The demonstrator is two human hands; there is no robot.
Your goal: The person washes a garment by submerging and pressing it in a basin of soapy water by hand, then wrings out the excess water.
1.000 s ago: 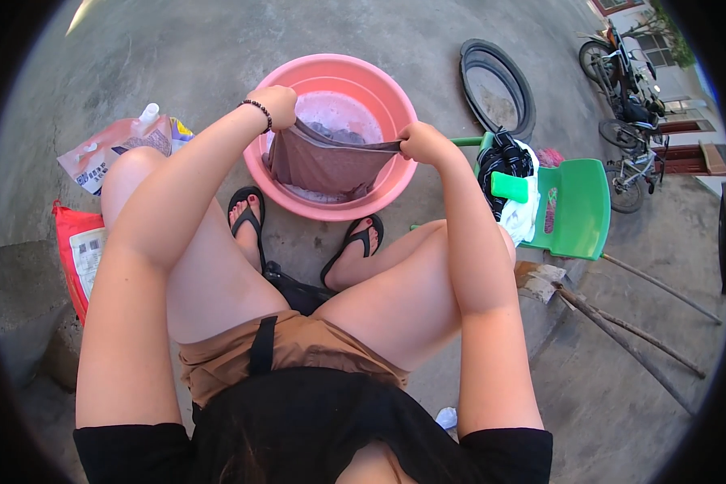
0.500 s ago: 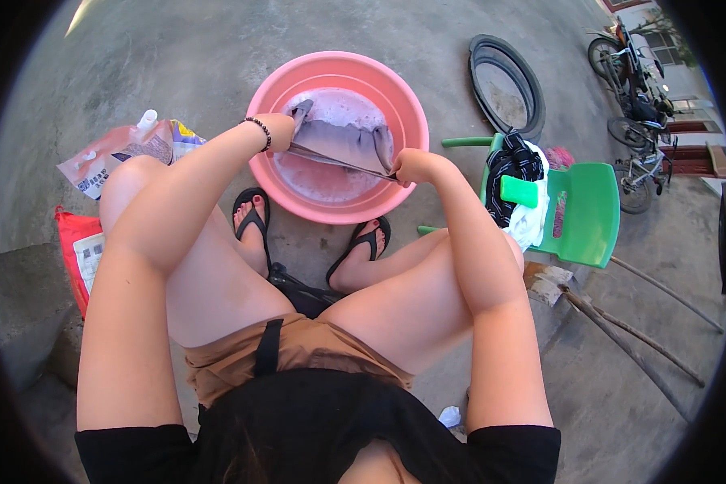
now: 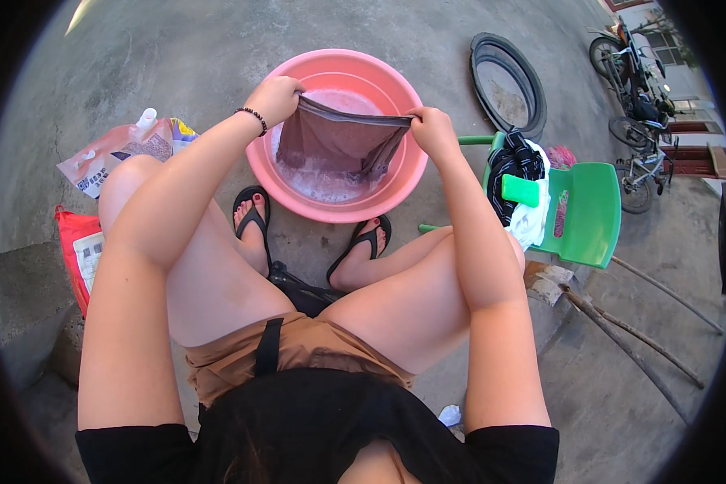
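My left hand [image 3: 276,97] pinches one top corner of the wet cloth [image 3: 335,145], and my right hand [image 3: 431,129] pinches the other, both closed tight on its upper hem so it hangs stretched between them. The cloth is a dull purple-brown garment, held just above the soapy water in the pink basin [image 3: 298,189], its lower edge dipping toward or perhaps into the suds; I cannot tell which. Soaked like this, it should feel heavy, limp and slippery, so the thick hem seems the surest place to grip. Beyond the basin, on the concrete floor, a detergent pouch [image 3: 109,157] lies to my left, and a green chair [image 3: 585,214] piled with clothes stands to my right.
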